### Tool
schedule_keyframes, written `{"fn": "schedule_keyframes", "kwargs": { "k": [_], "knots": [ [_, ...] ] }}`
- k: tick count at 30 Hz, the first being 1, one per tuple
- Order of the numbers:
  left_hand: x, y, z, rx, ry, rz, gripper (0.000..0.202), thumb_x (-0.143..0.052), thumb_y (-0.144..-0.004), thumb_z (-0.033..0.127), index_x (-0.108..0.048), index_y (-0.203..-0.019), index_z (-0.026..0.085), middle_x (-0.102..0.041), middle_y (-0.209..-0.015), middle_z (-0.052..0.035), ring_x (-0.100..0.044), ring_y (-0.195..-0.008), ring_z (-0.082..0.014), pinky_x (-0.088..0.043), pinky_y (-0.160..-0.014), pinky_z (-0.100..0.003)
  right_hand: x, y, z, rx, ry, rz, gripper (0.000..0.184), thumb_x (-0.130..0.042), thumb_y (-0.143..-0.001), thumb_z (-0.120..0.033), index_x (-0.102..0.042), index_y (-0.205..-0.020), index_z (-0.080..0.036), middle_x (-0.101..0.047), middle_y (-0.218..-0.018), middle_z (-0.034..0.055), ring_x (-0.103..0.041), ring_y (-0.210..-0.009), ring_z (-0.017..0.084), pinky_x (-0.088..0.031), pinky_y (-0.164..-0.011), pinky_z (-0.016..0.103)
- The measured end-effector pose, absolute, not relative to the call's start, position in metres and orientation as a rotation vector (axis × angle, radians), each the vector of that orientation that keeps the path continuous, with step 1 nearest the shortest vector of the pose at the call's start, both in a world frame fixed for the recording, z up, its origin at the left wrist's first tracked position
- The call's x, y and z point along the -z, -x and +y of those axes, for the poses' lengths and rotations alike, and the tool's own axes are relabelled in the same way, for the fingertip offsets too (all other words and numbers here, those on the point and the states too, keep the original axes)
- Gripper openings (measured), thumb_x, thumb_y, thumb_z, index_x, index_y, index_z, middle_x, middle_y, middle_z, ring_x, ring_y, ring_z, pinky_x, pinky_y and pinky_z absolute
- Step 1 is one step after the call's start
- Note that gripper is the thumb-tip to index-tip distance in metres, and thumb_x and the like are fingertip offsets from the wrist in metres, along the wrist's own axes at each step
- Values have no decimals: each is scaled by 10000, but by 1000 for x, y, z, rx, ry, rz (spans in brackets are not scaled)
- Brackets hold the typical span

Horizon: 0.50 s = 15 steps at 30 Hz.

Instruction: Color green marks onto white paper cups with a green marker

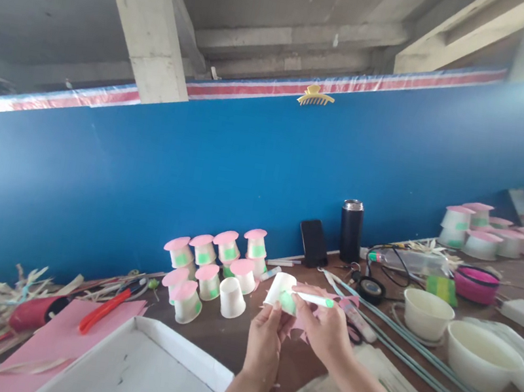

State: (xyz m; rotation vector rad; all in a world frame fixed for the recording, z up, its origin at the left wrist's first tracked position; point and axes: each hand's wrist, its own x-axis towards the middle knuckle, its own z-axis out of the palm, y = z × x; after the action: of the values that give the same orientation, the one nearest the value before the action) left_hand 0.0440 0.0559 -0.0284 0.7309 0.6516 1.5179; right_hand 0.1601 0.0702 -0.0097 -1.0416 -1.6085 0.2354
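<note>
My left hand (264, 339) holds a white paper cup (279, 289) tipped on its side above the brown table; a green patch shows on the cup's wall. My right hand (326, 329) grips a white marker with a green tip (318, 300), and the marker lies across the cup. Just left of the cup stands a cluster of upturned white cups with pink tops and green patches (216, 265), plus one plain upturned white cup (232, 297).
A white tray (149, 370), pink paper (65, 337), red-handled pliers (104, 310) and straw scraps lie left. A phone (314, 243), black flask (350, 231), tape roll (371, 288), white bowls (427, 313), long green rods (414, 366) and more pink-topped cups (480, 230) are on the right, before a blue wall.
</note>
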Motion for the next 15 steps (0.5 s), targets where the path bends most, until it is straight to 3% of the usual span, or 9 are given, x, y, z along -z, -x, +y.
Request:
{"fn": "schedule_keyframes", "kwargs": {
  "k": [5, 7, 11, 15],
  "knots": [
    [29, -44, 55, -1516, -756, 666, 367, -677, -702, 412, -697, -919, 118, -690, -988, -143, -639, -941, -238, -461, -874, -339, 8, -159, 66, -366, 1066, -1716, 295, -466, -860, -384, -668, -965, -196, -689, -725, 22, -598, -565, 146, -473, -562, 252],
    [30, -44, 56, -1521, -761, 677, 377, -668, -707, 428, -698, -919, 117, -695, -956, -138, -647, -901, -226, -467, -849, -332, 8, -158, 66, -304, 1060, -1727, 276, -472, -859, -364, -669, -958, -197, -692, -748, 24, -617, -618, 153, -488, -639, 269],
    [32, -45, 56, -1513, -792, 674, 362, -659, -720, 417, -700, -926, 122, -698, -940, -132, -645, -884, -219, -466, -833, -327, 9, -160, 68, -143, 1019, -1669, 236, -470, -864, -327, -664, -941, -217, -693, -942, 48, -622, -929, 203, -434, -896, 349],
    [32, -46, 55, -1500, -820, 675, 339, -646, -736, 397, -697, -945, 135, -695, -970, -136, -641, -902, -225, -454, -852, -339, 7, -159, 66, -244, 1028, -1723, 244, -468, -869, -342, -664, -934, -213, -697, -880, 42, -641, -823, 182, -481, -787, 301]
  ]
}}
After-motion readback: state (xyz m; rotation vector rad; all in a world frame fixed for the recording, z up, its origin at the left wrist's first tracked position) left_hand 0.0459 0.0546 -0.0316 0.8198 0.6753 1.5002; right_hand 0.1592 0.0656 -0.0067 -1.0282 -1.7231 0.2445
